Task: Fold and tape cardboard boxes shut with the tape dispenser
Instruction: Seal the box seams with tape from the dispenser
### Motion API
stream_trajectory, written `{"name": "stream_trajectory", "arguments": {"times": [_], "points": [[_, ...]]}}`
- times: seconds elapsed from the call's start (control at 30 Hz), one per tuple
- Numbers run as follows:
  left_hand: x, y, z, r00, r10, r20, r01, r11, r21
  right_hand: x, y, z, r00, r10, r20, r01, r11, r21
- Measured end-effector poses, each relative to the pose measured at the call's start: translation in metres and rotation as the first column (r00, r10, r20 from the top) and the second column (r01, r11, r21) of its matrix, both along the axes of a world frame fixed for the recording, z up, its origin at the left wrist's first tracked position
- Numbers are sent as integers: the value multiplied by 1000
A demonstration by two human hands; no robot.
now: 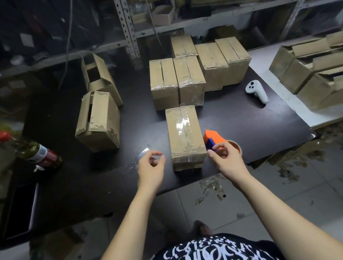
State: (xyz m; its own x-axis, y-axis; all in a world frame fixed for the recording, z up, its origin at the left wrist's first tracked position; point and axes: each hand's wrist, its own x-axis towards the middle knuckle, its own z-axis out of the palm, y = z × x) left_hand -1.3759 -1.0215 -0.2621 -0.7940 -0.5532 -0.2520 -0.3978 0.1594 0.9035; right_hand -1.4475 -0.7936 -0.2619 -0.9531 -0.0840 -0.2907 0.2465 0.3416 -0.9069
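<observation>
Clear tape seals the box [185, 135]; the right hand [226, 156] pinches the orange dispenser [215, 138] at its 3 o'clock, the left hand [151, 167] loosely curled, empty.

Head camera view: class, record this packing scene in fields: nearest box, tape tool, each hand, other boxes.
Nearest box: brown cardboard box, flaps shut, clear tape along its top seam, on the black table
Tape tool: orange and blue tape dispenser, just right of that box
Right hand: right hand grips the dispenser's blue handle
Left hand: left hand, left of the box, fingers loosely curled, holding nothing
Other boxes: taped cardboard boxes grouped behind; two open-flapped cardboard boxes at left
</observation>
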Motion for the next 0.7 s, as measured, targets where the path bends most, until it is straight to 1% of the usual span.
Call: {"name": "stream_trajectory", "arguments": {"times": [0.03, 0.1, 0.17, 0.2, 0.3, 0.4, 0.5, 0.6, 0.7], "points": [[1, -4, 0, 996, -73, -56, 67, 993, -96, -1, 2, 1, 997, -8, -80, 7, 1000, -10], [1, -9, 3, 957, -257, -133, 218, 943, -250, -3, 5, 3, 986, 42, -163, -49, 998, -43], [-2, -11, 5, 890, -418, -183, 328, 864, -383, -1, 5, 6, 979, 109, -171, -121, 991, -60], [-3, -12, 4, 864, -467, -190, 356, 832, -425, 0, 5, 8, 977, 134, -168, -145, 988, -54], [-6, -15, 1, 832, -511, -216, 360, 794, -489, -1, 9, 4, 965, 169, -201, -185, 981, -61], [-7, -16, -4, 793, -549, -265, 321, 745, -585, -3, 9, 0, 932, 194, -307, -218, 975, -45], [-9, -15, -6, 766, -577, -284, 304, 714, -631, -6, 5, -6, 864, 223, -452, -231, 972, 39], [-10, -12, -8, 736, -601, -313, 274, 687, -673, -7, 3, -11, 809, 231, -541, -217, 972, 92], [-10, -11, -10, 737, -585, -339, 223, 684, -695, -9, 3, -13, 747, 239, -620, -195, 971, 140]]}}
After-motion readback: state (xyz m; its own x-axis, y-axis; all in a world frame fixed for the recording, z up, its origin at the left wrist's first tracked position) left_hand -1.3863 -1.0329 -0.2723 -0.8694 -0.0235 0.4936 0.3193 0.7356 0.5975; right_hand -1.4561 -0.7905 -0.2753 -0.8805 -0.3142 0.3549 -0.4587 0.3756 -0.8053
